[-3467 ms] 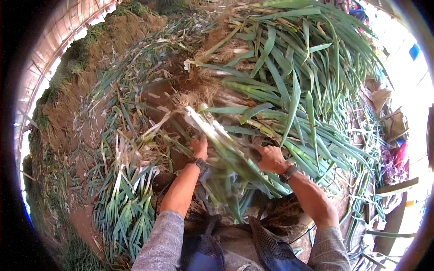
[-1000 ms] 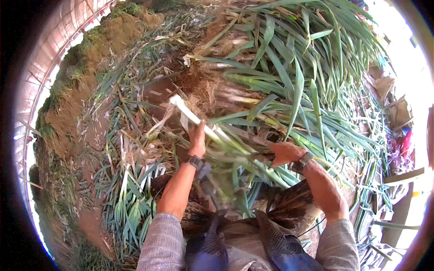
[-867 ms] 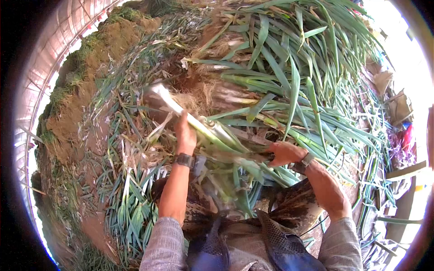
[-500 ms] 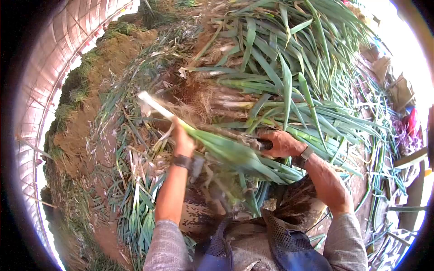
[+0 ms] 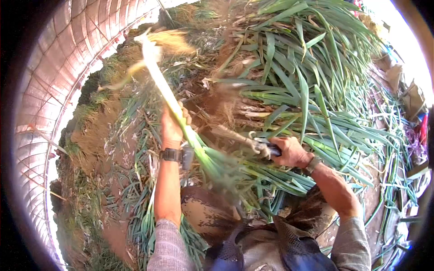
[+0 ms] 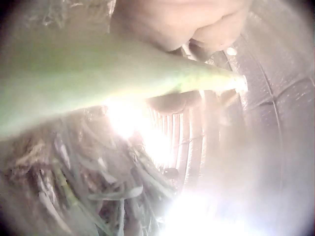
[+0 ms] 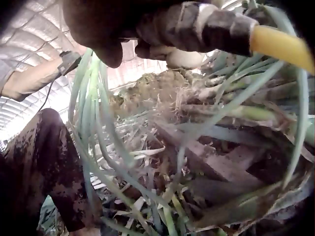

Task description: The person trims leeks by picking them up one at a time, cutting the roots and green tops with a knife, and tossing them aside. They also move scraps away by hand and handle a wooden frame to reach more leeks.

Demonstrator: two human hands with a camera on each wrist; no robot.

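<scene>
While the left hand (image 5: 172,128) grips the leek (image 5: 168,95) at mid-stalk, its long axis slants from upper left down to centre frame; the right hand (image 5: 293,152), curled round a tool handle (image 5: 270,148), sits right of it, beside the pile (image 5: 294,67).

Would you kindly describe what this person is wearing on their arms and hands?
The left sleeve and right sleeve are grey, finely checked cloth that ends near the elbows, leaving the forearms bare. A dark left wrist strap has a small grey device beside it. There is a dark right wrist strap too. No gloves are worn.
</scene>
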